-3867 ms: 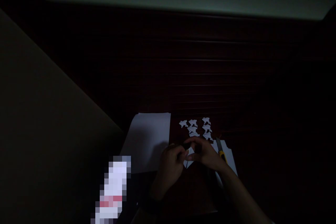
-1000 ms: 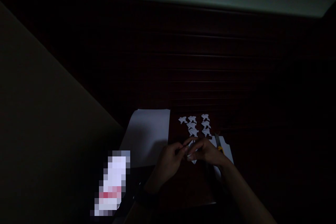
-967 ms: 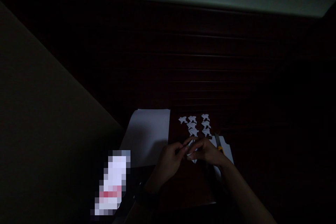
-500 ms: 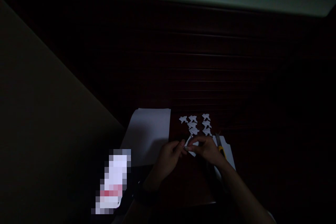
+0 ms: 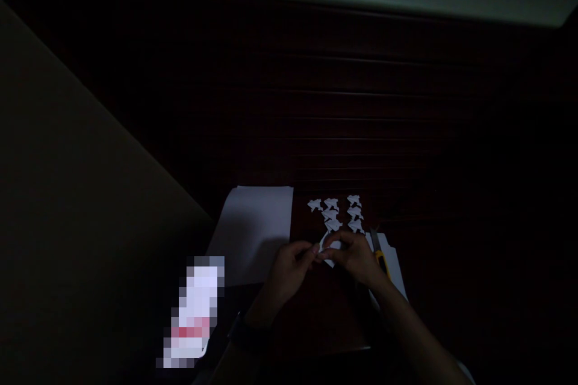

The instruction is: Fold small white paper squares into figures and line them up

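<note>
My left hand [image 5: 291, 263] and my right hand [image 5: 354, 255] meet low in the middle of the head view, fingertips pinched together. Between them is a small piece of folded white paper [image 5: 321, 248], mostly covered by the fingers. Behind and beneath the right fingers shows a larger white paper piece [image 5: 329, 261]. Just beyond my hands, several folded white paper figures, frog-like in outline, lie in rows; one paper figure [image 5: 315, 204] sits apart on the left, another [image 5: 354, 200] tops the right row.
A stack of white paper sheets [image 5: 255, 216] lies to the left. A yellow-handled utility knife [image 5: 382, 261] rests on white paper [image 5: 392, 255] beside my right forearm. A bright, pixelated screen [image 5: 196, 307] is at lower left. The dark wooden table [image 5: 325, 325] is dimly lit.
My fingertips have shifted slightly on the small folded paper, the right fingers curling a little closer. The paper figures, sheets and knife stay where they were.
</note>
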{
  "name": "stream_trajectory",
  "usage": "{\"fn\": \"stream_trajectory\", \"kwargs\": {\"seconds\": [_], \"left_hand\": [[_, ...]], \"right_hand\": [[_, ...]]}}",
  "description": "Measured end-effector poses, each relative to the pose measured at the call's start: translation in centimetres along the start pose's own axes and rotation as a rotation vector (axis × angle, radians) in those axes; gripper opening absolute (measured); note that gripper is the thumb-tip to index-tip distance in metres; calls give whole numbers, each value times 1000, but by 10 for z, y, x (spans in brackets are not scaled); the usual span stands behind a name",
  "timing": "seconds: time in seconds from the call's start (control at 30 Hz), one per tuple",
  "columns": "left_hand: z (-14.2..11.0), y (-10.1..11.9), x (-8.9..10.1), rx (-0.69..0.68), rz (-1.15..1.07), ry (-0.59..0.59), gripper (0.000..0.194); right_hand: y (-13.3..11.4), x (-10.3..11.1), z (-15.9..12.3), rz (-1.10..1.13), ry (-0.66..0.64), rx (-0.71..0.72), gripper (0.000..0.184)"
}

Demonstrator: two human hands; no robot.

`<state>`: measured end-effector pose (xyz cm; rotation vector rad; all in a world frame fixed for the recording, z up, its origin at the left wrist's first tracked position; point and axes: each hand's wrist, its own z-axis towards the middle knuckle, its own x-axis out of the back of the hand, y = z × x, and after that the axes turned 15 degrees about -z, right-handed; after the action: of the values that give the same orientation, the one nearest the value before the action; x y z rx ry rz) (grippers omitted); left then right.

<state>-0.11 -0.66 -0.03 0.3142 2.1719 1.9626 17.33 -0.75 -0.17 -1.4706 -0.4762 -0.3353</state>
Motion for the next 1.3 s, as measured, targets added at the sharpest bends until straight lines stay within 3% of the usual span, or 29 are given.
{"fn": "stream_trajectory", "kwargs": {"seconds": [0.17, 0.93, 1.13, 1.3], "left_hand": [[1, -1, 1, -12, 9, 7, 31], [-2, 3, -2, -91, 129, 60, 28], [-2, 2, -2, -105, 159, 93, 28], [-2, 2, -3, -120, 166, 77, 28]], "right_hand": [[-1, 3, -2, 25, 1, -9, 18], [0, 3, -2, 194, -28, 32, 13], [-4, 3, -3, 82, -45, 30, 30], [-5, -1, -4, -1, -7, -6, 29]]}}
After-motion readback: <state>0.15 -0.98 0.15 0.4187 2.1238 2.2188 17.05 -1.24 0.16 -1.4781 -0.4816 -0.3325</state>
